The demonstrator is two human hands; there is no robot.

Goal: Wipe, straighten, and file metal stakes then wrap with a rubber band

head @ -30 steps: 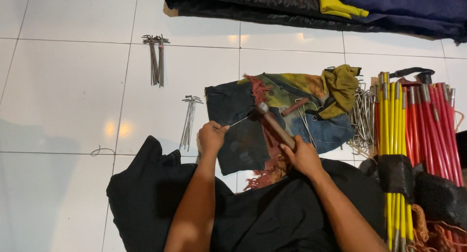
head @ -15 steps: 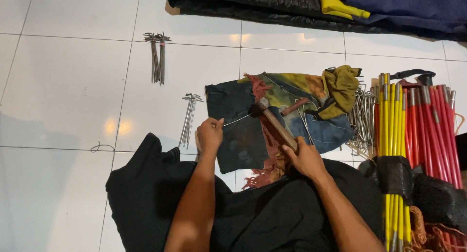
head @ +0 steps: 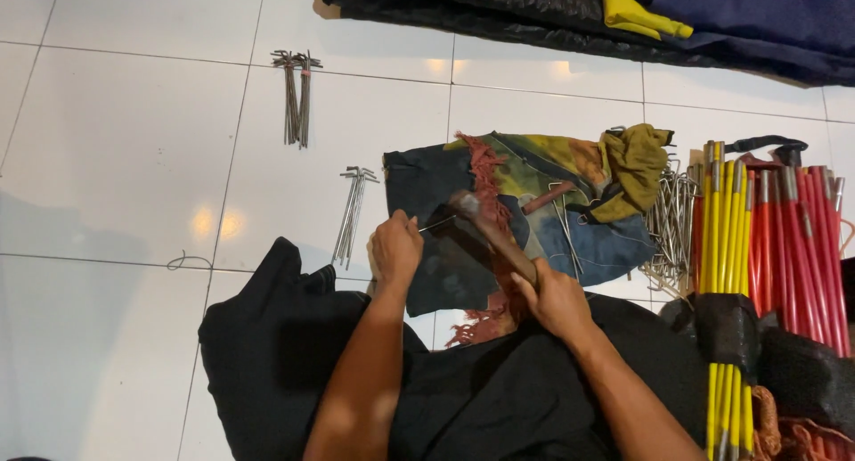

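My left hand (head: 394, 249) pinches what looks like a thin metal peg (head: 436, 223) flat on the cloth (head: 445, 265) while my right hand (head: 554, 296), wrapped around the hammer (head: 488, 232) handle, should strike squarely beyond my fingertips.

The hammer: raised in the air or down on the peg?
Down. The hammer, gripped by the right hand, has its head against the thin metal peg that the left hand holds over the dark cloth.

Bright overhead light glares off the glossy floor tiles (head: 205, 222); focus sharp.

Two bundles of metal pegs (head: 297, 97) on white tile floor (head: 116, 176), yellow poles (head: 723, 247), red poles (head: 802, 247) — dark tarp (head: 499, 7) above
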